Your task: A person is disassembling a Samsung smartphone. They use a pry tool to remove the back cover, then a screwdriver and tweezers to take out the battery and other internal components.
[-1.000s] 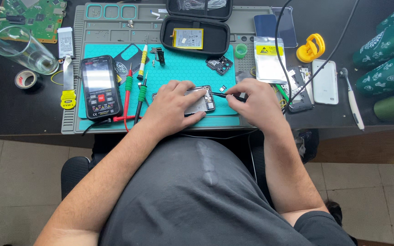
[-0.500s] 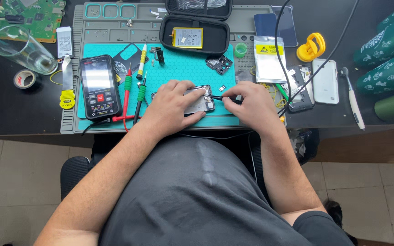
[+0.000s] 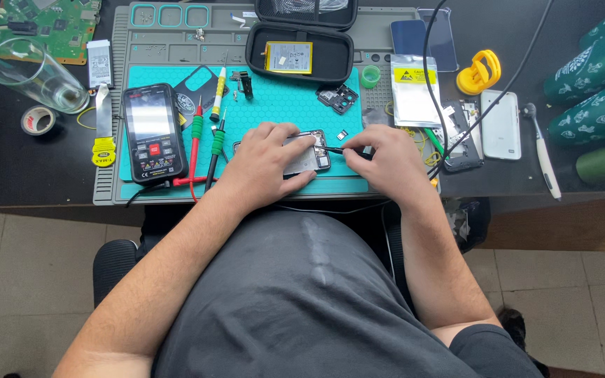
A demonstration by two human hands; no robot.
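Phone repair, seated person at dark worktop (image 3: 8, 168).
Left hand (image 3: 264, 164) fingers clamp opened phone (image 3: 307, 152) on teal mat (image 3: 281, 105); right hand (image 3: 390, 164) at 3 o'clock pinches thin tool (image 3: 332, 150) touching it. Multimeter (image 3: 153, 133) at 9 o'clock; zip case (image 3: 300, 49) at 12 o'clock.

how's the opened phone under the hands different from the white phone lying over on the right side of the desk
The opened phone lies on the teal silicone mat with its insides exposed; the white phone lies on the black desk, closed. The left hand pins the opened phone while the right hand works a thin tool into it; the white phone is untouched. Both lie flat.
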